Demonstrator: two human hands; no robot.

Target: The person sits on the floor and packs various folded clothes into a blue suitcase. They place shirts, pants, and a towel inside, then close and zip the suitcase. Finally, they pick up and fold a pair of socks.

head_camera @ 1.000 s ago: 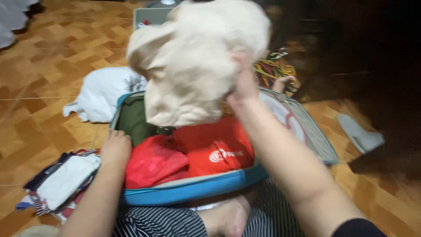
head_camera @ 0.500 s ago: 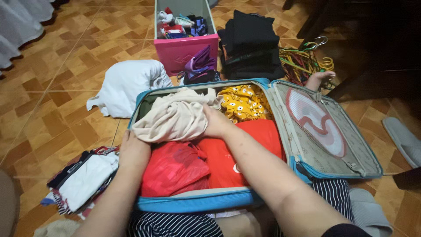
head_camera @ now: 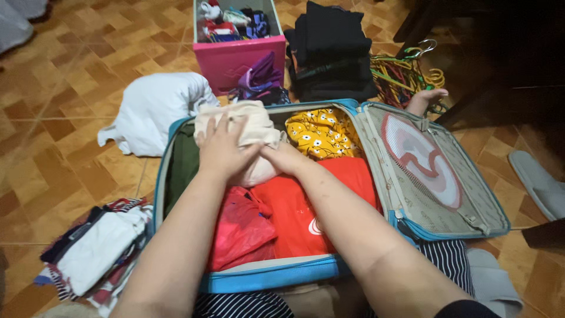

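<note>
Your left hand [head_camera: 220, 147] lies flat on the cream cloth [head_camera: 247, 132], fingers spread, pressing and not closing around it. Your right hand [head_camera: 282, 160] pushes into the same bundle from the side — whether it clasps the cloth I cannot tell. The cloth sits in the far left part of the open suitcase [head_camera: 265, 277], beside a yellow flowered garment [head_camera: 321, 132] and above red bags [head_camera: 276, 218]. A pink box [head_camera: 238, 59] stands on the floor behind.
</note>
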